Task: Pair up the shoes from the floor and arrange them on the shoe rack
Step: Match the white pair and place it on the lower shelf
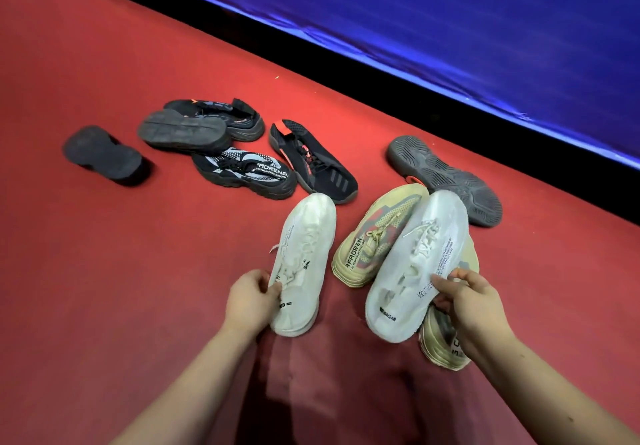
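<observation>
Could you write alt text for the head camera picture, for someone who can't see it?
A person's left hand grips one white sneaker and the right hand grips a second white sneaker. Around them on red carpet lie beige sneakers and several black shoes, some sole-up.

Floor (104,271): red carpet, matt, short felt-like nap. Blue sheet (450,12) behind: glossy, foil-like, creased. Left white shoe (304,254) & right white shoe (422,257): matt knit cloth uppers, cloth laces, black printed text. Beige shoe (367,240): open mesh cloth w/ ridged rubbery sole edge. Black-grey shoe (242,171): coarse knit upper, matt. Upturned grey sole (446,181): matt rubber, grooved tread. Upturned black sole (183,131): matt rubber, scuffed, dusty-looking.
</observation>
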Tool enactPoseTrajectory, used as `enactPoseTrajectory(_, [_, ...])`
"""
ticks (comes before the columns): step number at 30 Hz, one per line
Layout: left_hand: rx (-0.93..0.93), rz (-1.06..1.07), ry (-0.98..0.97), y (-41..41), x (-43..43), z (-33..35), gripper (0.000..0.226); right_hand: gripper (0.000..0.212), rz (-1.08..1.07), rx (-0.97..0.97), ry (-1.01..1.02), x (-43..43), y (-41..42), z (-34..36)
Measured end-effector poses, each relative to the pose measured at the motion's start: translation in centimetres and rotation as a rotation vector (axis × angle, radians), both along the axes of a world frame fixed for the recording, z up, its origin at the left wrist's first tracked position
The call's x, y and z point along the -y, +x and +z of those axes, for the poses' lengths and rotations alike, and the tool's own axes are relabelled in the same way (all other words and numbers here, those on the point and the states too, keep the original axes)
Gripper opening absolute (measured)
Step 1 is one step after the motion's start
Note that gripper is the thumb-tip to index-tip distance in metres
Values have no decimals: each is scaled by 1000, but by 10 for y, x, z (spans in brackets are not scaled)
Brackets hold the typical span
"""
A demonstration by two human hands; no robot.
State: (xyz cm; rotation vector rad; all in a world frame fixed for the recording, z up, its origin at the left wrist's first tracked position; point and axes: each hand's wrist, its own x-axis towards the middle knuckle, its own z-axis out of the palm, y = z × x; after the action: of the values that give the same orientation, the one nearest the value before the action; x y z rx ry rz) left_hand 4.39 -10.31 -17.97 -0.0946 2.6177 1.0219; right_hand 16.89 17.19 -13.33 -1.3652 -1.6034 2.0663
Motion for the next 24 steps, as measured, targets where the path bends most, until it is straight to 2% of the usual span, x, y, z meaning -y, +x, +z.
enactPoseTrajectory(2, [-213,-106,-64,13,-5,9,41,21,25,-39,-1,2,3,1])
enactPoseTrajectory(4, [-296,-146,-70,26,-10,14,45,27,55,-72,4,4,4,2])
enactPoseTrajectory(10, [-357,-129,-98,42,-18,18,20,24,147,-121,40,10,-3,2])
enactPoseTrajectory(15, [-369,-84,-72,52,-18,24,21,25,153,-133,57,8,-7,-2])
enactPoseTrajectory(19, [-403,-58,36,55,-25,27,34,23,185,-37,26,1,-15,-9])
enactPoseTrajectory(21, [-385,-64,74,55,-32,22,35,9,272,103,181,-2,-22,-14])
enactPoseTrajectory(24, [-327,-88,57,50,-39,12,33,11,341,234,370,-3,-29,-16])
